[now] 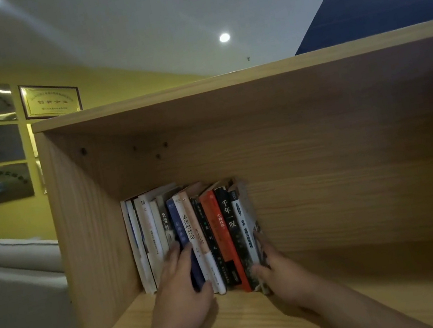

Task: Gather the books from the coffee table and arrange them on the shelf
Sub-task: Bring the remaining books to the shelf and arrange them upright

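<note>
A row of several books (210, 231) stands on the wooden shelf (378, 303), packed against its left wall and leaning slightly left. Spines are white, blue, red and black. My left hand (181, 288) lies flat against the spines of the blue and white books near the row's middle, fingers straight. My right hand (277, 271) presses the cover of the rightmost book, fingers along its side and thumb at the spine's foot. The bottoms of some books are hidden behind my hands.
The shelf compartment stretches wide to the right of the books. A grey sofa (13, 280) stands to the left of the shelf unit. Framed plaques (50, 99) hang on the yellow wall behind.
</note>
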Demonstrator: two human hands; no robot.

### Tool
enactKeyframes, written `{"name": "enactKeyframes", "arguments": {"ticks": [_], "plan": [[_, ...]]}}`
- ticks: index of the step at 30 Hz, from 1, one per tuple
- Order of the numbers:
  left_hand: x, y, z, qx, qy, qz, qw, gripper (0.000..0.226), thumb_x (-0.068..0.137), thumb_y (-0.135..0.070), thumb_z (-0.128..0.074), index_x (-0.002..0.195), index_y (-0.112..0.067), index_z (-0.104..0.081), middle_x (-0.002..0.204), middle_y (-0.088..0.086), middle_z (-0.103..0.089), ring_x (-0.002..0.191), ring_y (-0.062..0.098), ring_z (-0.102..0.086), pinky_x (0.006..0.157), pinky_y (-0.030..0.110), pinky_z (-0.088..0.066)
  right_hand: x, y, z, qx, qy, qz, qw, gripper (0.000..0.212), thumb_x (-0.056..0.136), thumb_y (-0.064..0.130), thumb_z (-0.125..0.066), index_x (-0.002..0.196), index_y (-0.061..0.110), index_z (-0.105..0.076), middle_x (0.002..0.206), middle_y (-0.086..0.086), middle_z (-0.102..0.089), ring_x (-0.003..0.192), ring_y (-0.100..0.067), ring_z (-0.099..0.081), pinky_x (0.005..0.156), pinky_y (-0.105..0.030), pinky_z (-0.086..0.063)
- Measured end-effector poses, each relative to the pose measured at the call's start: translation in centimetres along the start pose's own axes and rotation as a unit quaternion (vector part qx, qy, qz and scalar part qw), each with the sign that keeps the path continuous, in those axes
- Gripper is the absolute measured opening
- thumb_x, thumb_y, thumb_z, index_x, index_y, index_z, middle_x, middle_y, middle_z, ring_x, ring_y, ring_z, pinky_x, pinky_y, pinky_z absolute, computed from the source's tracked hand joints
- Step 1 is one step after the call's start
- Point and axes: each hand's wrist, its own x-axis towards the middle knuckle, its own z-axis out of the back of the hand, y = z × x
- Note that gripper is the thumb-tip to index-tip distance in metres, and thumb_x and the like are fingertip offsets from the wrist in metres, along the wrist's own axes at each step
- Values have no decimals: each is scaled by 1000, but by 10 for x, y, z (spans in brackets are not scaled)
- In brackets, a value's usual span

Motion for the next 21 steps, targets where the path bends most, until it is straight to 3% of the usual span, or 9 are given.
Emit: {"name": "enactKeyframes", "arguments": {"ticks": [3, 6, 8, 11, 13, 15, 17, 19, 21], "plan": [[1, 5, -2, -4, 2, 9, 1000, 85, 88, -39, -62, 156, -35, -10, 163, -16, 5, 150, 7, 5, 124, 37, -11, 7, -3, 5, -3, -5, -4, 1000, 78, 105, 28, -53, 161, 42, -1, 160, 0, -41, 140, -21, -48, 112, -34, -40], [2, 9, -3, -5, 12, 7, 1000, 84, 90, -35, -61, 156, -37, -8, 163, -16, 8, 150, 7, 9, 124, 37, -10, 12, -16, 5, 17, -25, -19, 999, 79, 96, 47, -62, 159, 43, -15, 162, 0, -37, 143, -23, -45, 120, -45, -37], [2, 10, -4, 4, 9, 2, 1000, 84, 91, -33, -60, 156, -37, -7, 163, -15, 10, 150, 7, 11, 124, 35, -8, 17, -26, 2, 11, -35, -21, 999, 77, 94, 56, -59, 159, 38, -21, 160, -1, -40, 142, -22, -45, 119, -47, -38], [2, 10, -6, 36, 11, -7, 999, 84, 92, -31, -58, 156, -35, -3, 163, -12, 13, 150, 9, 14, 123, 32, -6, 21, -27, 0, 14, -50, -19, 998, 69, 95, 53, -60, 155, 36, -30, 150, 3, -50, 133, -20, -53, 113, -44, -45], [1, 9, -6, 35, 4, -10, 999, 81, 92, -30, -58, 156, -34, -7, 163, -12, 7, 151, 11, 9, 123, 32, -8, 21, -27, 2, 24, -51, -15, 998, 64, 94, 47, -66, 150, 36, -36, 139, 7, -55, 126, -17, -57, 107, -37, -48], [3, 5, 2, -2, -28, -15, 999, 74, 92, -25, -59, 154, -34, -21, 159, -13, -14, 149, 11, -12, 120, 27, -18, 22, -27, 3, 24, -54, -16, 998, 65, 92, 45, -70, 148, 35, -38, 134, 9, -58, 122, -15, -59, 106, -37, -50], [16, 0, 20, -42, -77, -11, 996, 68, 92, -20, -60, 150, -34, -28, 143, -14, -31, 134, 10, -38, 108, 23, -36, 22, -27, 3, 24, -59, -21, 998, 71, 89, 48, -72, 150, 37, -37, 138, 6, -59, 123, -17, -60, 108, -43, -50], [41, -4, 44, -44, -104, 19, 993, 70, 92, -19, -60, 150, -35, -24, 130, -8, -46, 107, 9, -55, 86, 24, -50, 23, -28, 2, 31, -59, -20, 998, 72, 88, 49, -73, 149, 39, -38, 139, 5, -59, 122, -17, -61, 107, -45, -51], [68, -8, 65, -47, -87, 63, 993, 77, 91, -17, -59, 153, -35, -17, 99, 3, -63, 76, 14, -63, 60, 28, -52, 22, -27, 1, 37, -56, -16, 998, 68, 89, 46, -72, 148, 37, -39, 133, 8, -61, 119, -15, -62, 106, -42, -51]]}}
